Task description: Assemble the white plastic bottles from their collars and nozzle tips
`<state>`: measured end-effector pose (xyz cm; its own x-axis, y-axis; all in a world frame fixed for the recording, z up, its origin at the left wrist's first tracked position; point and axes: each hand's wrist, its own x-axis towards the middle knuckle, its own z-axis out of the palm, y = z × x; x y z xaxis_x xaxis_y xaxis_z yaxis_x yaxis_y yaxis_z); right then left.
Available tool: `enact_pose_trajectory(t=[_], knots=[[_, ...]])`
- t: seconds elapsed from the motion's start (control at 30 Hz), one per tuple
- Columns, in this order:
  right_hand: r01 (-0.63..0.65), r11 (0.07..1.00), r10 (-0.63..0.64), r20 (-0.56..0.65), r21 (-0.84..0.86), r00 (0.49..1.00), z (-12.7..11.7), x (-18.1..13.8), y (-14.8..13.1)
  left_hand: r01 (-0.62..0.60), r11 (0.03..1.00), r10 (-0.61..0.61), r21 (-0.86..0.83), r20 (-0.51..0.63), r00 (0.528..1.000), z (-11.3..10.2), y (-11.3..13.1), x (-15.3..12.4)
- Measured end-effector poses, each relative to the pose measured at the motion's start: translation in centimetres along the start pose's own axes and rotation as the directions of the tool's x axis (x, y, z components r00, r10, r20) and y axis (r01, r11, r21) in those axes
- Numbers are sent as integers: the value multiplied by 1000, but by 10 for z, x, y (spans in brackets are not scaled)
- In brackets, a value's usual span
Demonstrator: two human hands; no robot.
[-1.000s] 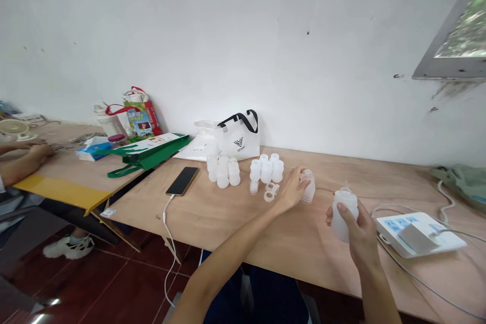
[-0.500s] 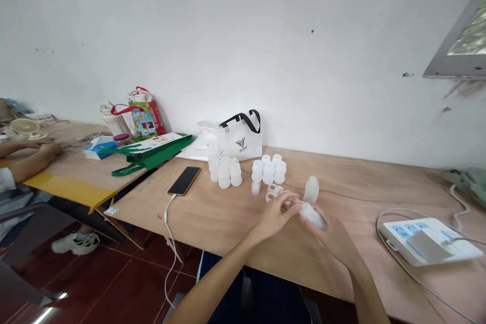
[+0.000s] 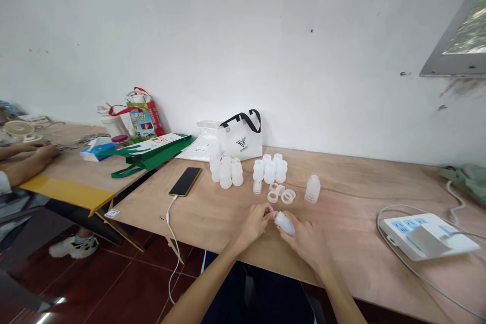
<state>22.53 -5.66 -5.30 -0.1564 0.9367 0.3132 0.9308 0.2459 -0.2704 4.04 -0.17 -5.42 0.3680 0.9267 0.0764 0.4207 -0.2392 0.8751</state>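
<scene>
Both hands had moved nearer the person and together since half a second earlier, taking the white bottle (image 3: 285, 225) down and leftward with them. It was tilted now, wrapped in the fingers of the right hand (image 3: 307, 241), its narrow end pointing at the left hand (image 3: 255, 221). There the left fingers were drawn narrow, their tips at the bottle's end; whether they pinched a small part could not be told.

Just beyond the fingertips lay several translucent rings (image 3: 287, 196), and a little left of these stood a small threaded piece (image 3: 257, 188). To the right of the rings, beyond the right hand's fingers, the clear dome (image 3: 313, 190) stood upright on the wooden surface (image 3: 224, 228), apart from both hands. Farther off, past the rings, stood a cluster of white bottles (image 3: 270, 170), with a second cluster (image 3: 226, 174) to its left. Left of the left fingers lay a black phone (image 3: 185, 181) on a white cable (image 3: 168, 217); well right of the right fingers sat a white power strip (image 3: 402, 228).
</scene>
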Motion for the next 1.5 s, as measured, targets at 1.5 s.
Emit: enact_pose_trajectory(t=[1.5], knots=[[-284, 646, 98, 292, 709, 951, -24, 10, 34, -238, 580, 107, 779, 217, 970, -99, 26, 93]])
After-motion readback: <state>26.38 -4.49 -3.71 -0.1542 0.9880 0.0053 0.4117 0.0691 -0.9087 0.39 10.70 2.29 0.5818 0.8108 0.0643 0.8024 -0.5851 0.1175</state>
